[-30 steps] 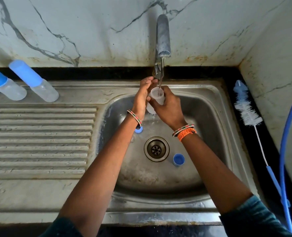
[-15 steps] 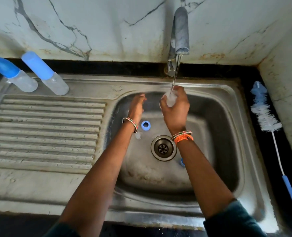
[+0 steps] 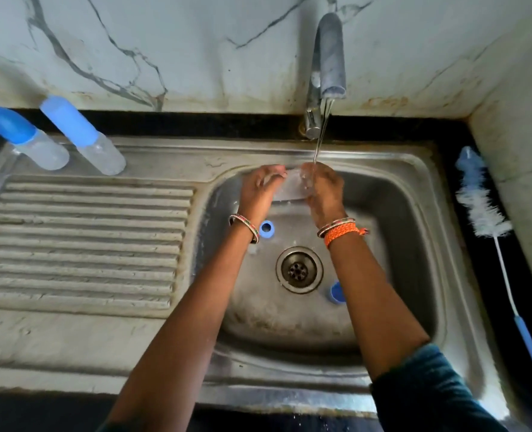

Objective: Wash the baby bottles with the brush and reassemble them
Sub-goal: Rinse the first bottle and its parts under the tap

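The light is soft and rather dim, with a cool blue tint. The marble wall [image 3: 196,42] is the brightest part. Motion blur smears the hands and the steel sink [image 3: 414,169]. Straight edges bend toward the corners.

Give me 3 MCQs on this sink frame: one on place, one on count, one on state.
1. Where does the bottle brush lie?
A. in the basin
B. on the dark counter right of the sink
C. on the drainboard

2. How many capped bottles stand at the drainboard's back left?
A. two
B. one
C. four

3. What state is the tap in?
A. off
B. running
C. removed

Key: 1 B, the brush rests outside the basin's right rim. 2 A, two blue-capped bottles stand side by side. 3 B, a thin stream falls onto the clear bottle that both hands hold.
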